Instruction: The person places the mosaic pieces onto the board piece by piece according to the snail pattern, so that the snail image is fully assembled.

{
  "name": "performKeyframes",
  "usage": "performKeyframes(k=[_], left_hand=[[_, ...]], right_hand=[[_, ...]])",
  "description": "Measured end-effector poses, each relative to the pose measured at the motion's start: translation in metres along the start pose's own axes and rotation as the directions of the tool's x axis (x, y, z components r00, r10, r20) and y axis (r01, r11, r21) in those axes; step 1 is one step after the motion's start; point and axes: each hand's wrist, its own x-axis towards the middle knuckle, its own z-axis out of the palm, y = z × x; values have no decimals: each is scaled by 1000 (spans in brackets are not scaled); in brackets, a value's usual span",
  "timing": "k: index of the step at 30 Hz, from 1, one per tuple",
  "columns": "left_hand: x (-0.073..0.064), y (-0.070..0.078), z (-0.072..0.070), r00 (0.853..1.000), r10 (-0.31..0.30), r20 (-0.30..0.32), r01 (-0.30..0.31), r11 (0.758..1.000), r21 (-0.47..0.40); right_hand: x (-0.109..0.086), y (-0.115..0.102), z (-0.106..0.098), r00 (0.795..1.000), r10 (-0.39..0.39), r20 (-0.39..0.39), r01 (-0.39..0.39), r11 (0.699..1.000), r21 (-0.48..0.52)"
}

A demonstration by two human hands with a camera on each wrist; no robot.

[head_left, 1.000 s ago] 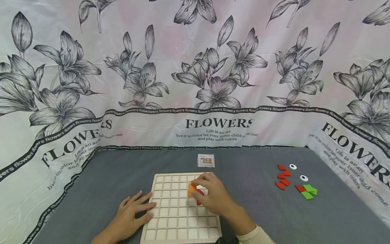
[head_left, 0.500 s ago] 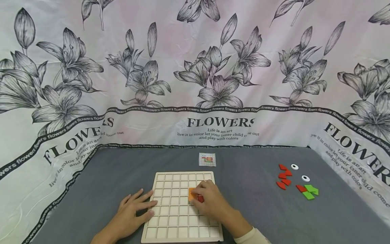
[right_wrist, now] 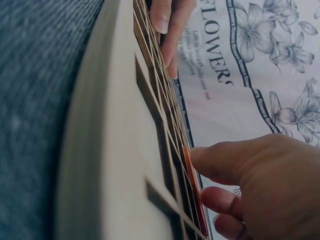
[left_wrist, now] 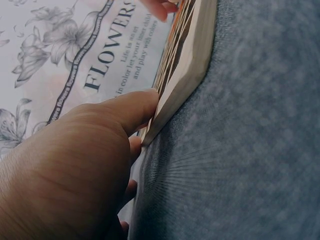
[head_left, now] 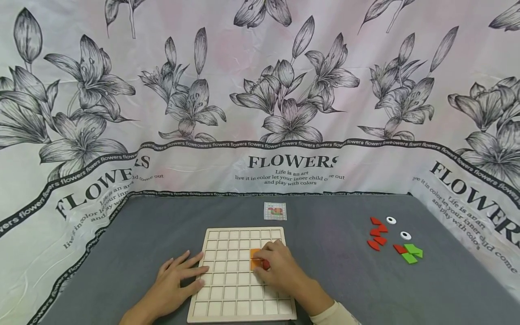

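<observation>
A pale wooden grid board lies on the grey cloth. My left hand rests at its left edge, fingers spread, the thumb touching the rim, as the left wrist view also shows. Over the board's right half, my right hand pinches an orange tile between thumb and fingers, low in a grid cell. Another orange patch shows just behind it, partly under the fingers. A red piece sits beside them, mostly hidden by the hand. In the right wrist view, the thumb touches orange at board level.
A small picture card lies behind the board. To the right are several red pieces, green pieces and two white discs with black centres, one disc nearer. A flower-printed curtain stands behind the table.
My right hand has moved slightly toward me over the board. The orange tile now lies flatter in the grid, with orange showing behind it. My left hand stays at the board's edge.
</observation>
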Motion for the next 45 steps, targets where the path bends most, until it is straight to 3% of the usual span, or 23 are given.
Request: performKeyframes(k=[3,8,13,21,29,38,45], left_hand=[[0,-1,0,1000,-2,-1,2,1000,-1],[0,-2,1,1000,0,2,0,1000,-2],[1,-4,3,1000,15,-6,-14,1000,9],[0,-5,1,1000,15,5,-15,1000,-5],[-1,-3,0,1000,-2,24,3,1000,-24],[1,-5,1,1000,-4,24,5,1000,-17],[1,-4,2,1000,-9,23,10,1000,-22]], right_hand=[[1,1,0,1000,-16,-26,16,1000,2],[3,4,-11,990,-33,-136,37,999,26],[-1,7,-40,977,-15,-215,31,997,68],[-11,27,-90,940,-132,-314,131,991,-25],[-29,46,-138,910,-194,-366,167,980,-105],[-55,86,-168,892,-149,-426,85,983,-164],[-76,111,-176,888,7,-460,-83,986,-144]])
